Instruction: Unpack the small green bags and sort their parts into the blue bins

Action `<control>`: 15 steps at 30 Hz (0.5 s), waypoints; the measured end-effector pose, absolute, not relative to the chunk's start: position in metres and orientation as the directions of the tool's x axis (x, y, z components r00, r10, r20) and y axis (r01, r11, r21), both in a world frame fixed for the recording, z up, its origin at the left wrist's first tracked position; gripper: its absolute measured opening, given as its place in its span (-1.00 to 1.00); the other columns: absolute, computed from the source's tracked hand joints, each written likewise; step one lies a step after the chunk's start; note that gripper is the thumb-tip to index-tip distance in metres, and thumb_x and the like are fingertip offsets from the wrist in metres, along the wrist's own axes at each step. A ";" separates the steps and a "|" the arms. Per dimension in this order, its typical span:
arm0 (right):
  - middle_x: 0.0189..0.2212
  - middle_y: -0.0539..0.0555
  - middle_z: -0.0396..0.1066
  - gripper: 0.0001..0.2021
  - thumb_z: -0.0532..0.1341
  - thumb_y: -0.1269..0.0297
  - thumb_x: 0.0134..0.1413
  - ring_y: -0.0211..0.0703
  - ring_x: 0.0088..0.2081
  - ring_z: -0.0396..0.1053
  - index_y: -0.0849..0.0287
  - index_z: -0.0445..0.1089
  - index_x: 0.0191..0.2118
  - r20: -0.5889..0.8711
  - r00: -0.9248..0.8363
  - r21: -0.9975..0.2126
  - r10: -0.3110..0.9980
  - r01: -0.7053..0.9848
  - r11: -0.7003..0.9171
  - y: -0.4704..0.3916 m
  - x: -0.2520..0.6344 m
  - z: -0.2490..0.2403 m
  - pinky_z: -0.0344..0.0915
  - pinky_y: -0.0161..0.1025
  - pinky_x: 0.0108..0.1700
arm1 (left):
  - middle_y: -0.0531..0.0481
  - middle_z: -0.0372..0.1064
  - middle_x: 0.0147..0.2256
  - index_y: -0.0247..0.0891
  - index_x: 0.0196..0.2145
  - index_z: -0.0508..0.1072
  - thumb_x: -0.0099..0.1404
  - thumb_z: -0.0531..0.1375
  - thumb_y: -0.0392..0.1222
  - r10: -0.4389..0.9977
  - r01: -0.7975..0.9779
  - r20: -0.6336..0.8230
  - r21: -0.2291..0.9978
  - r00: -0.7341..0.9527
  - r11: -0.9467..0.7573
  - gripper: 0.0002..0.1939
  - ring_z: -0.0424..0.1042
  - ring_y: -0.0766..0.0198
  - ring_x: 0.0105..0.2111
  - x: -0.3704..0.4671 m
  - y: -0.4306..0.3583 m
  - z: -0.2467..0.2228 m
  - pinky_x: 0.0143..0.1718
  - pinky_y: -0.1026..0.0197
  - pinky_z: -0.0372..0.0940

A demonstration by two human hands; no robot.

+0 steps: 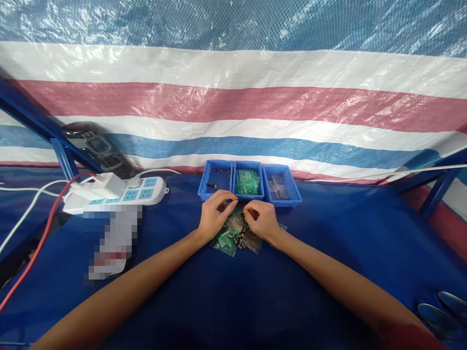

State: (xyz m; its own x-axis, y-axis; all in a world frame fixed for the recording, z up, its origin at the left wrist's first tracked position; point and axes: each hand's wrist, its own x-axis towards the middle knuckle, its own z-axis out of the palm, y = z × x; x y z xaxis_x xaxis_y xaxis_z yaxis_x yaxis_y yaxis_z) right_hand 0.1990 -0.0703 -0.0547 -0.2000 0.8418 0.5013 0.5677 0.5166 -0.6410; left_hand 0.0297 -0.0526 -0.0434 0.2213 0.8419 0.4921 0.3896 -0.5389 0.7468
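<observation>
My left hand (218, 212) is curled with thumb and forefinger together, just in front of the blue bins; whatever its fingertips hold is too small to make out. Opposite it, my right hand (261, 218) is bent in a similar pinch, its fingertips hidden from clear view. Beneath and between both hands lies a pile of small clear bags, green bags (225, 242) and dark metal pieces (241, 239). Behind are three blue bins: the left bin (204, 181) has a few dark metal parts, the middle bin (248, 197) green bags, the right bin (294, 188) clear bags.
On the left of the blue table (226, 301) sits a white power strip (156, 190) with plugs and cables, near a pixelated object (118, 238). A dark device (97, 146) leans behind it. Glasses (440, 313) lie at the lower right. Striped sheeting (233, 104) hangs behind.
</observation>
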 end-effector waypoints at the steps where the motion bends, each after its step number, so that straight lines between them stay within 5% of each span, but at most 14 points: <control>1: -0.64 -0.02 0.24 -0.86 0.12 0.42 -0.02 -0.27 -0.57 0.19 0.18 0.32 -0.54 0.496 -0.227 -0.603 0.838 0.604 0.521 -0.071 0.199 -0.056 0.09 -0.31 -0.47 | -0.04 0.39 -0.27 -0.25 -0.32 0.46 0.27 0.13 -0.12 0.844 0.396 0.490 0.745 0.219 -0.536 -0.83 0.27 0.42 -0.55 0.030 -0.052 -0.043 -0.51 0.33 0.23; 15: -0.51 0.06 0.38 -0.90 0.18 0.35 0.04 -0.17 -0.40 0.32 0.19 0.42 -0.43 0.480 -0.328 -0.367 0.814 0.767 0.526 -0.074 0.195 -0.062 0.17 -0.28 -0.37 | 0.03 0.45 -0.38 -0.24 -0.30 0.47 0.26 0.13 -0.17 0.876 0.529 0.381 0.699 0.295 -0.482 -0.85 0.34 0.36 -0.51 0.032 -0.050 -0.047 -0.44 0.32 0.26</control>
